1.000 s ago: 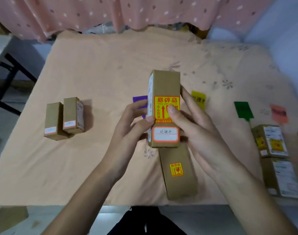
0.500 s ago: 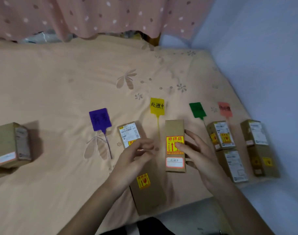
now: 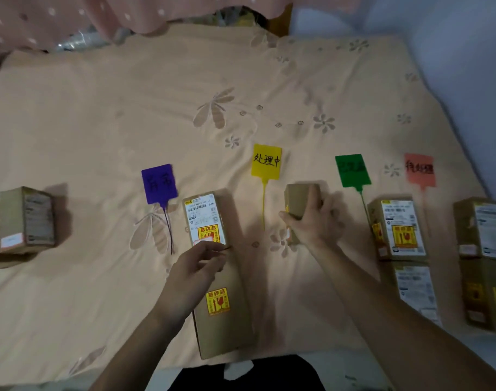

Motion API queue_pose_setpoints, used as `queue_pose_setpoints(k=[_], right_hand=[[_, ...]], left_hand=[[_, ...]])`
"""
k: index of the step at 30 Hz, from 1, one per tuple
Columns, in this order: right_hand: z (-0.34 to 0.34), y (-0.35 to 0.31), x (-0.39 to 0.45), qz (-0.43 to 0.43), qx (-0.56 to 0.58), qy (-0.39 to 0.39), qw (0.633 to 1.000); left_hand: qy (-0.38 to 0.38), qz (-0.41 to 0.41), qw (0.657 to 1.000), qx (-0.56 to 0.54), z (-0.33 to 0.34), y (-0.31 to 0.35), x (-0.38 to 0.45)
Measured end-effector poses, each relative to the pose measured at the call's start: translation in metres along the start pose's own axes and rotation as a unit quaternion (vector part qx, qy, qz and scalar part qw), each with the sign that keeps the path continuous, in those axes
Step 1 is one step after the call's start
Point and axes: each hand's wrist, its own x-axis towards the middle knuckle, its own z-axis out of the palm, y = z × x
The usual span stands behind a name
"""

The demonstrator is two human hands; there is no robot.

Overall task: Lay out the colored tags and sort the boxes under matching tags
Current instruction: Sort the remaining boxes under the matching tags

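Note:
Four tags lie in a row on the cloth: purple tag point(image 3: 159, 184), yellow tag point(image 3: 266, 160), green tag point(image 3: 352, 170), pink tag point(image 3: 420, 170). My right hand point(image 3: 311, 221) grips a brown box point(image 3: 299, 198) just right of the yellow tag's stem. My left hand point(image 3: 197, 266) hovers with loosely curled fingers over two boxes below the purple tag: a labelled box point(image 3: 204, 217) and a longer box point(image 3: 222, 311). Two boxes point(image 3: 397, 230) sit under the green tag, and two more boxes point(image 3: 483, 230) under the pink tag.
Two unsorted boxes point(image 3: 25, 220) stand at the left of the peach cloth point(image 3: 128, 108). A dotted pink curtain point(image 3: 71, 15) hangs behind. A blue wall point(image 3: 466, 66) borders the right side. The cloth's front edge runs close to my body.
The box I held up in both hands has come down under the yellow tag. My left hand let go; my right hand now grips the box from the side.

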Motion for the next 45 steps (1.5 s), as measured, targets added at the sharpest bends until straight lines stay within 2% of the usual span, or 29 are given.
queue_pose_setpoints(k=[6,9,11,14,17,20,25,31,35,39,45], right_hand=[[-0.041,0.001,0.005,-0.025,0.044,-0.002,0.999],[-0.067,-0.022,-0.002,-0.097,0.116,0.077,0.986],[-0.079,-0.05,-0.013,-0.158,0.163,0.091,0.97],[-0.082,-0.105,-0.04,-0.219,0.222,0.016,0.95],[-0.07,-0.164,-0.083,-0.283,0.21,-0.069,0.933],[-0.047,-0.221,-0.131,-0.347,0.194,-0.115,0.91],[0.012,-0.315,-0.207,-0.398,0.171,-0.154,0.888],[0.093,-0.411,-0.256,-0.345,0.137,-0.184,0.91],[0.135,-0.462,-0.26,-0.314,0.096,-0.158,0.931],[0.172,-0.507,-0.248,-0.28,0.106,-0.133,0.945],[0.213,-0.536,-0.231,-0.168,0.126,-0.16,0.965]], left_hand=[[0.011,0.012,1.0,0.021,-0.001,0.009,0.002],[0.039,0.034,0.999,-0.003,-0.019,0.017,0.002],[0.062,0.045,0.997,-0.011,-0.037,0.021,0.0],[0.093,0.062,0.994,0.0,-0.074,0.02,-0.007],[0.116,0.067,0.991,0.026,-0.122,0.007,-0.019],[0.146,0.067,0.987,0.032,-0.172,-0.022,-0.036],[0.188,0.038,0.981,-0.02,-0.261,-0.098,-0.051],[0.191,-0.002,0.979,-0.075,-0.358,-0.179,-0.03],[0.169,-0.012,0.981,-0.099,-0.399,-0.205,-0.017],[0.167,-0.017,0.98,-0.104,-0.423,-0.224,-0.004],[0.147,-0.043,0.98,-0.124,-0.435,-0.237,0.01]])
